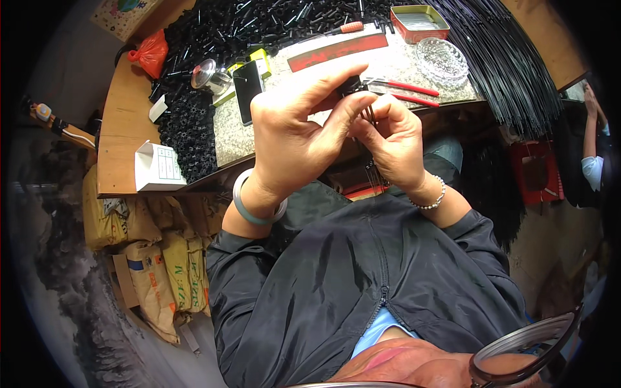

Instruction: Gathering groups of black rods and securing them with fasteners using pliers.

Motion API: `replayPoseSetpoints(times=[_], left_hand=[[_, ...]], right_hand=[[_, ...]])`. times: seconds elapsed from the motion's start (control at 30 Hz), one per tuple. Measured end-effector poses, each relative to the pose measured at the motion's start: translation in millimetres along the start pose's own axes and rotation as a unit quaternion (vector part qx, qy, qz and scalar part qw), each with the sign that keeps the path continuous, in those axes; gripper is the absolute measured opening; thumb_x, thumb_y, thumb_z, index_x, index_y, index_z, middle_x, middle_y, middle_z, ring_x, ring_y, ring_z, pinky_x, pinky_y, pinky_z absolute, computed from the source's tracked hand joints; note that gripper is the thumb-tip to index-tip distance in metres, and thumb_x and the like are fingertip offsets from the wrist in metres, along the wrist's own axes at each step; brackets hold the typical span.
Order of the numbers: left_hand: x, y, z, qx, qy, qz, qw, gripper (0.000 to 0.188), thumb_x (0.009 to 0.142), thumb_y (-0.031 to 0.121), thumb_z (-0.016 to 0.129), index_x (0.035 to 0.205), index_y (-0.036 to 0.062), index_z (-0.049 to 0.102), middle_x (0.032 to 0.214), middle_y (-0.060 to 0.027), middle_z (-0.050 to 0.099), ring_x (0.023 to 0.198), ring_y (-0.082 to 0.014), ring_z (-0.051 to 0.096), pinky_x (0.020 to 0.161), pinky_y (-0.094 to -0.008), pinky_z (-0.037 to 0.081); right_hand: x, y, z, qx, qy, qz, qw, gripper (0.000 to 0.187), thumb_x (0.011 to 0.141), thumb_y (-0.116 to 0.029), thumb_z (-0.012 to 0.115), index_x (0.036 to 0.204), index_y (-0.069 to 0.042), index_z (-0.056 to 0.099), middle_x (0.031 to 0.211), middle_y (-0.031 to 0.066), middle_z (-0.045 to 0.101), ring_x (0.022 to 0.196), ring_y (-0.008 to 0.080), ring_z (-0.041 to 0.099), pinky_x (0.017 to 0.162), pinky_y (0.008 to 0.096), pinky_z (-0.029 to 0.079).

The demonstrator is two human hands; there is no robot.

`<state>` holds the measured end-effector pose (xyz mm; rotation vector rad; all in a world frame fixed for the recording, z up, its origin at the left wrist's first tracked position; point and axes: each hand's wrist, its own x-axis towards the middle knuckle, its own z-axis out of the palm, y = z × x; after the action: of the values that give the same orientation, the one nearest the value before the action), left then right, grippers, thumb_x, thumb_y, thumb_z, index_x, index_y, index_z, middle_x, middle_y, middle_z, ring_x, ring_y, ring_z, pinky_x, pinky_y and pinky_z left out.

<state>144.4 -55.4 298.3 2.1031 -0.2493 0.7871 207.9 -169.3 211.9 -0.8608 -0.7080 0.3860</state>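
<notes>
Raised above the near edge of the table, my left hand (294, 123) pinches a small black part (352, 85) between thumb and fingers. My right hand (393, 139) is close beside it, its thumb and fingertips closed on thin dark rods (370, 116) that run down from that part. Below the right hand the rods fan out, and their lower ends hang in front of my jacket. Fingers cover much of the black part, so its exact shape is hidden. Red-handled pliers (414, 94) lie on the speckled board (236, 145) just beyond my right hand.
Small black pieces (187, 139) are heaped along the table's left and back. Long black rods (501, 58) drape over its right edge. Around the board are a phone (248, 94), glass jar (210, 76), glass dish (442, 63), tin (419, 26), screwdriver (349, 27) and white box (157, 169).
</notes>
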Motion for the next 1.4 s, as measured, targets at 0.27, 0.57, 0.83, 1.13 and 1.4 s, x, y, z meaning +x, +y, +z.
replayPoseSetpoints(times=[0.27,0.57,0.83,1.13,1.4], left_hand=[[-4.7,-0.3,1.6,-0.072,0.011,-0.051,0.996,0.028,0.078,-0.006,0.063,0.105,-0.0077,0.057,0.094,-0.0128,0.062,0.082,-0.0129,0.061,0.065,-0.0205,0.051],[-1.4,-6.9,-14.2,-0.11,-0.092,-0.056,0.988,0.025,0.079,-0.003,0.063,0.102,-0.0087,0.055,0.091,-0.0115,0.06,0.081,-0.0136,0.06,0.071,-0.0227,0.05],[6.8,-6.1,-7.4,-0.122,-0.055,0.0,0.991,0.053,0.078,-0.005,0.062,0.126,-0.0084,0.04,0.097,-0.014,0.06,0.088,-0.0175,0.06,0.08,-0.0268,0.049],[6.2,-8.0,-5.3,-0.091,-0.039,-0.017,0.995,0.047,0.081,-0.005,0.059,0.125,-0.0073,0.043,0.098,-0.0154,0.061,0.096,-0.0217,0.06,0.083,-0.0296,0.049],[-10.5,-16.3,15.9,-0.115,0.033,0.023,0.993,0.059,0.089,0.0,0.048,0.137,-0.0043,0.014,0.117,-0.0235,0.052,0.11,-0.0278,0.053,0.094,-0.0355,0.043]], right_hand=[[-7.4,3.4,-6.8,0.075,-0.036,0.022,0.996,0.013,0.087,-0.005,0.056,0.098,0.0,0.05,0.089,0.0104,0.063,0.081,0.0111,0.061,0.074,0.0253,0.051],[2.0,-0.4,-16.7,0.073,-0.18,0.136,0.971,0.041,0.088,-0.041,0.048,0.093,0.0,0.051,0.082,0.0096,0.062,0.069,0.012,0.059,0.063,0.0223,0.048],[-6.5,20.1,-16.2,-0.128,-0.148,0.082,0.977,0.054,0.09,-0.055,0.036,0.076,-0.004,0.049,0.058,0.0006,0.041,0.053,0.0092,0.036,0.049,0.0237,0.032],[-5.4,30.8,-0.8,-0.339,-0.012,-0.088,0.936,0.025,0.092,-0.027,0.048,0.09,-0.003,0.054,0.067,0.0184,0.055,0.062,0.0396,0.056,0.053,0.0407,0.043],[-1.5,46.8,-10.6,-0.292,-0.056,-0.124,0.947,0.015,0.087,-0.012,0.052,0.098,-0.001,0.051,0.074,0.0205,0.057,0.067,0.0398,0.057,0.058,0.0407,0.045]])
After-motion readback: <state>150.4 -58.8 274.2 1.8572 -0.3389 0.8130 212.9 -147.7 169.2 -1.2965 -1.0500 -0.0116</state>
